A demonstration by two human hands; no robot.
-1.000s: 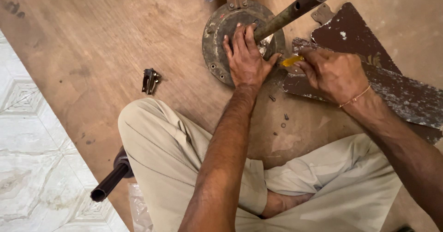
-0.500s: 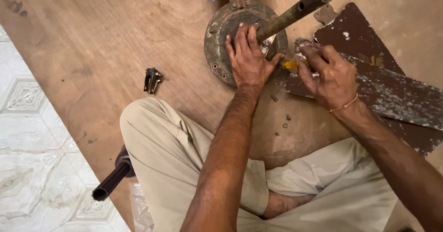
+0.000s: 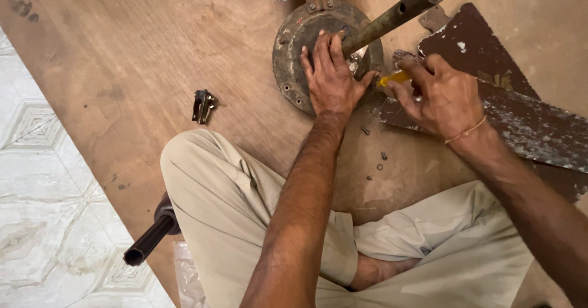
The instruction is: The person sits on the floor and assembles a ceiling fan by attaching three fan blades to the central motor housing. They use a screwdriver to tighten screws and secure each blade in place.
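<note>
Shifted slightly left since 0.5 s ago: right hand (image 3: pixel 444 96), fingers closed around yellow-handled tool (image 3: pixel 393 79) at rim of round metal housing (image 3: pixel 294 50); left hand (image 3: pixel 331 75) unmoved, open, pressed flat on housing beside pipe (image 3: pixel 392 17); 3 screws (image 3: pixel 375 158) unmoved on wooden floor (image 3: pixel 153 50).

Left hand (image 3: pixel 331 78) flat, right hand (image 3: pixel 444 96) clenched
</note>
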